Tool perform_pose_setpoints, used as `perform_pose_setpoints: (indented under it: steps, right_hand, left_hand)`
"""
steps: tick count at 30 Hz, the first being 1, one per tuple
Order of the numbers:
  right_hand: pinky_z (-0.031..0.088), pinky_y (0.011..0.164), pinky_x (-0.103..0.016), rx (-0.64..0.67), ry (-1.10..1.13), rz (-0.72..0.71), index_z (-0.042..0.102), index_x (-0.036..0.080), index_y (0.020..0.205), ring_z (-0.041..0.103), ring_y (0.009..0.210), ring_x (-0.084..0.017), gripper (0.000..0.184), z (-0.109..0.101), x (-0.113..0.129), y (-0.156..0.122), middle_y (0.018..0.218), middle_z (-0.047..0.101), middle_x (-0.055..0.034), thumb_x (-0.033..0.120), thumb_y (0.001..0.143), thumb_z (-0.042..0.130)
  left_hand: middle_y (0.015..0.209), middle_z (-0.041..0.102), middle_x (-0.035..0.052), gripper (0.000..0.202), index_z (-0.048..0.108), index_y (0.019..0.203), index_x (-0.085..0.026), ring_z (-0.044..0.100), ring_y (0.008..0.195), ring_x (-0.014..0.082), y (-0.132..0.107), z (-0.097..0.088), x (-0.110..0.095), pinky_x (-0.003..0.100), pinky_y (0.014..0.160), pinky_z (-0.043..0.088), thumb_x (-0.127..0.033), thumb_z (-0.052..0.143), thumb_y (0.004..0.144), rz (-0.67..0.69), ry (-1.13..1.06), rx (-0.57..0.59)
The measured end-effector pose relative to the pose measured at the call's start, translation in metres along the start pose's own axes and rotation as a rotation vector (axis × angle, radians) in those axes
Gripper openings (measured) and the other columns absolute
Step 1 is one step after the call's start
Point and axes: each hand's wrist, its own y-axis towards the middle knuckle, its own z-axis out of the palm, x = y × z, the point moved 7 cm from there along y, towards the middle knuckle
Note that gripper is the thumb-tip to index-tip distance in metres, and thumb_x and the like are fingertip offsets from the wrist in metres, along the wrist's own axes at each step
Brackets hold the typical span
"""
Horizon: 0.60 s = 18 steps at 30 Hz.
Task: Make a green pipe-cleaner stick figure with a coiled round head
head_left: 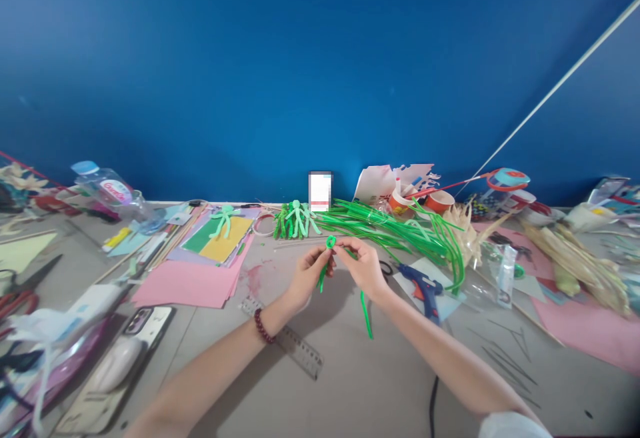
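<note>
head view shows both hands meeting above the middle of the bench (pixel 350 398), working on a green fuzzy stem (pixel 331 243) whose upper part is curled into a small ring. the left hand (pixel 313 273) is closed, pinching the stem just under the ring, with one end dangling below its fingers; the right hand (pixel 361 266) is closed too, thumb and fingertips gripping it just beside the ring, and a green length (pixel 367 318) hangs beneath that palm. behind the hands lies a bundle of loose green stems (pixel 400 228), with green stem figures (pixel 297 217) to its left. a blue glue gun (pixel 423 288) sits right of the right hand, pink paper (pixel 183 285) lies to the left, and a ruler (pixel 303 351) passes beneath the left forearm, which wears a dark beaded bracelet (pixel 263 327).
</note>
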Motion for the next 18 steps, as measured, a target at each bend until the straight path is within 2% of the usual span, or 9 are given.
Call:
perform_pose_setpoints:
  steps: [9,15,18]
  right_hand:
    - [0.049,0.070,-0.030,0.022,-0.016,-0.020,0.065,0.017,0.084,0.061,0.073,-0.018,0.015,0.002,0.005,-0.002,0.078,0.066,-0.0052,0.029,0.078,0.059]
    - [0.048,0.070,-0.029,0.022,-0.062,-0.084,0.066,0.018,0.084,0.061,0.075,-0.017,0.015,0.002,0.010,-0.002,0.081,0.066,-0.0050,0.028,0.080,0.056]
    - [0.047,0.067,-0.028,0.007,-0.064,-0.073,0.065,0.018,0.085,0.059,0.070,-0.016,0.016,0.001,0.011,-0.003,0.076,0.064,-0.0036,0.029,0.079,0.056]
  left_hand:
    - [0.052,0.049,-0.0030,0.035,0.056,0.065,-0.016,0.045,0.045,0.0078,-0.002,0.001,-0.007,0.020,0.047,0.036,-0.048,0.058,0.078,0.121,0.187,0.011]
    - [0.053,0.048,-0.0042,0.034,0.054,0.069,-0.017,0.045,0.043,0.0079,-0.001,0.003,-0.001,0.021,0.045,0.039,-0.050,0.060,0.075,0.032,0.066,0.027]
    - [0.053,0.047,-0.0045,0.034,0.054,0.071,-0.017,0.044,0.043,0.0076,-0.002,0.005,0.002,0.021,0.044,0.040,-0.049,0.060,0.075,-0.029,-0.022,0.041]
